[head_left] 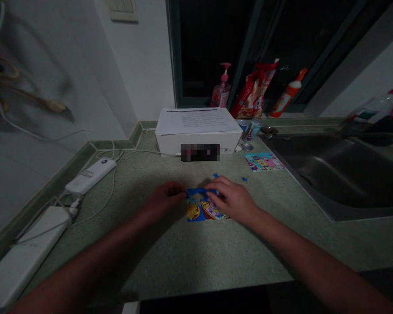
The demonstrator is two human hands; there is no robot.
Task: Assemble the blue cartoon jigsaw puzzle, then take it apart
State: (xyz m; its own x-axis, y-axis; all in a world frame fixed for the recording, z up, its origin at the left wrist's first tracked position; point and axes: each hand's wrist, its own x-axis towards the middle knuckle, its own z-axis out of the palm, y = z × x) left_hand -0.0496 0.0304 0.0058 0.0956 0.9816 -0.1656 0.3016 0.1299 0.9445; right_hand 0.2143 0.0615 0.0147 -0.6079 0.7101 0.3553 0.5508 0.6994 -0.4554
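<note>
A small, colourful jigsaw puzzle with a blue border lies on the green speckled counter. My left hand is curled at its left edge, fingertips pinched against the blue border. My right hand rests on the puzzle's right part, fingers bent and pressing on its top edge. Two loose blue pieces lie just beyond my right hand. A second cartoon picture card lies further back to the right.
A white box with a printed sheet stands at the back. Two white power banks with cables lie on the left. A steel sink is on the right. A pink pump bottle, a snack bag and an orange bottle stand on the sill.
</note>
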